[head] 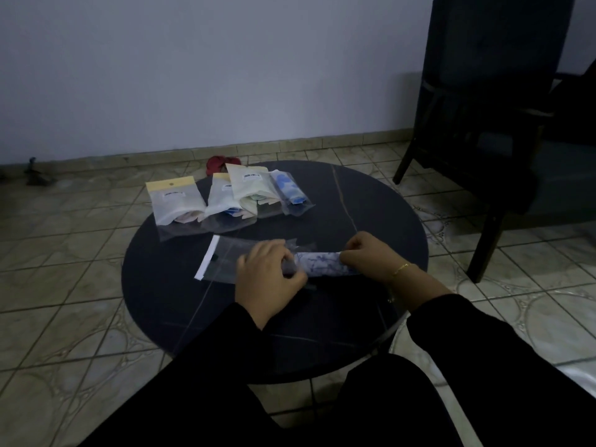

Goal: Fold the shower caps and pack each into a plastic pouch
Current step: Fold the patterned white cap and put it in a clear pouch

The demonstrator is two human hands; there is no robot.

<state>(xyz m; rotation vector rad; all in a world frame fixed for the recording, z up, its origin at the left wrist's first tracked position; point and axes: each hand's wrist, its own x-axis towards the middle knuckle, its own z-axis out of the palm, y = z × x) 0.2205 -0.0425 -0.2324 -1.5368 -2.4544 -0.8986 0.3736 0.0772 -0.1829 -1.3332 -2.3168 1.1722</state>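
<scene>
A folded shower cap [322, 262], white with a blue pattern, lies rolled into a narrow strip on the round dark table [371, 204]. My right hand [367, 253] pinches its right end. My left hand [269, 269] grips the mouth of a clear plastic pouch [232, 258] with a white strip at its left end, and the cap's left end sits at that opening. How far the cap is inside the pouch is hidden by my left hand.
Several packed pouches [175, 200] [292, 191] lie in a row at the table's far side. A red item [222, 163] sits on the tiled floor behind them. A dark armchair [490, 101] stands at the right.
</scene>
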